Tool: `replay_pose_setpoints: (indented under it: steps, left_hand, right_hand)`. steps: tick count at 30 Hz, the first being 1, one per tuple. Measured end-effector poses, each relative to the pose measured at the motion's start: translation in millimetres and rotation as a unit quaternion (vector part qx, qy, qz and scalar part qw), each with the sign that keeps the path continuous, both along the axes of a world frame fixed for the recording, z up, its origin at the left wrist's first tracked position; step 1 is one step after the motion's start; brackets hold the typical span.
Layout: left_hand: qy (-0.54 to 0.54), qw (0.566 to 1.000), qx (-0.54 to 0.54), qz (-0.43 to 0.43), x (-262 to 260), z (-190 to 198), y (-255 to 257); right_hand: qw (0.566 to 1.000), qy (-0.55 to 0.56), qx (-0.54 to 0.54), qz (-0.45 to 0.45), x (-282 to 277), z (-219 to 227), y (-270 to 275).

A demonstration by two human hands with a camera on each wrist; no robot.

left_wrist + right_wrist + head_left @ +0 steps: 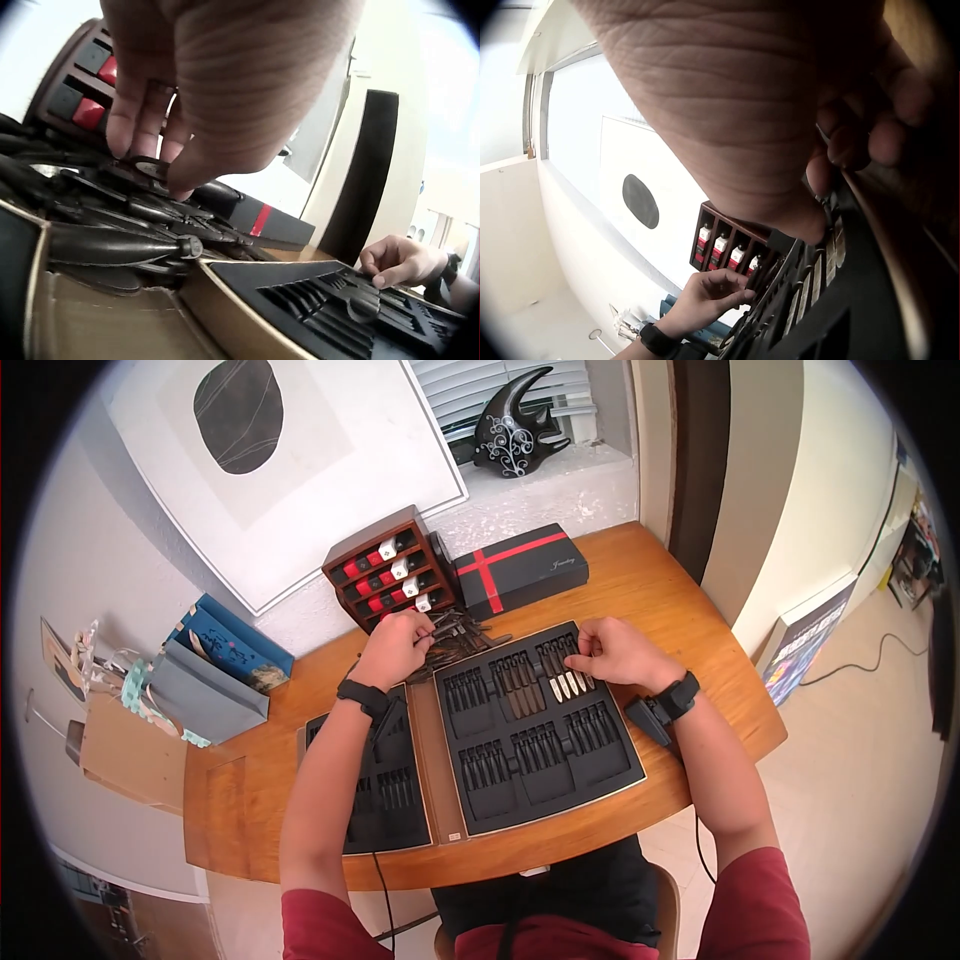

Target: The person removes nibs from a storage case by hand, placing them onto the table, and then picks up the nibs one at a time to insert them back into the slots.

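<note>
My left hand (398, 648) is over a loose pile of dark cutlery-like pieces (462, 632) behind the case. Its thumb and fingers pinch a dark piece with a small pale oval (152, 167). The open black-lined case (545, 813) holds rows of slim dark pieces in several slotted compartments. My right hand (622, 652) is at the case's far right compartment, fingers curled, thumb down by a row of silver-ended pieces (571, 686). Whether it grips one of them I cannot tell. Brown-ended pieces (522, 700) stand in the neighbouring compartment.
The case's left half (392, 830) lies partly under my left forearm. Behind the pile stand a wooden rack (372, 547) with red and white boxes and a black box with red ribbon (540, 592). Blue and grey bags (210, 690) stand at the table's left.
</note>
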State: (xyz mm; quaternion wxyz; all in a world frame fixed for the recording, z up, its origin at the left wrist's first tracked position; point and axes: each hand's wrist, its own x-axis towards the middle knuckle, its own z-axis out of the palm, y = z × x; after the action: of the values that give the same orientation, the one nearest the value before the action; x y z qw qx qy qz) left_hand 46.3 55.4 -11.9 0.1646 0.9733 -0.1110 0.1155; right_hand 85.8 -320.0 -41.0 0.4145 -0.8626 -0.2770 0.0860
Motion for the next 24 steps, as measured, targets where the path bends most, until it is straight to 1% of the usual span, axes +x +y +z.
replay_pose_setpoints:
  steps: [4,6,7,8,11,12,15,19,21,24]
  left_hand:
    - [0.019,0.999,-0.037,0.031,-22,21,-23]
    - [-0.046,0.999,-0.017,-0.022,-37,24,-39]
    - [-0.072,0.996,-0.032,-0.043,-45,24,-50]
    - [-0.071,0.996,-0.033,-0.043,-54,25,-61]
    - [-0.142,0.979,0.024,-0.144,-69,25,-84]
    - [-0.142,0.979,0.024,-0.143,-72,23,-89]
    - [-0.154,0.970,0.095,-0.160,-76,19,-97]
    - [-0.159,0.968,0.108,-0.161,-68,3,-96]
    - [-0.158,0.970,0.106,-0.155,-64,-4,-95]
    - [-0.139,0.972,0.110,-0.153,-68,-1,-103]
  right_hand:
    - [1.000,0.003,-0.014,-0.005,-1,2,0]
    - [1.000,0.005,-0.016,-0.005,-1,3,0]
    - [1.000,0.006,-0.018,-0.004,-1,3,0]
    - [1.000,0.007,-0.019,-0.005,-2,2,0]
    - [1.000,-0.003,-0.010,-0.001,-2,2,1]
    - [1.000,0.002,-0.010,-0.004,-2,3,1]
    - [1.000,0.003,-0.013,-0.007,-4,5,1]
    - [1.000,-0.020,-0.005,-0.004,-3,0,1]
    - [1.000,-0.016,-0.015,-0.003,-4,5,1]
    - [1.000,-0.007,-0.020,-0.007,-4,5,0]
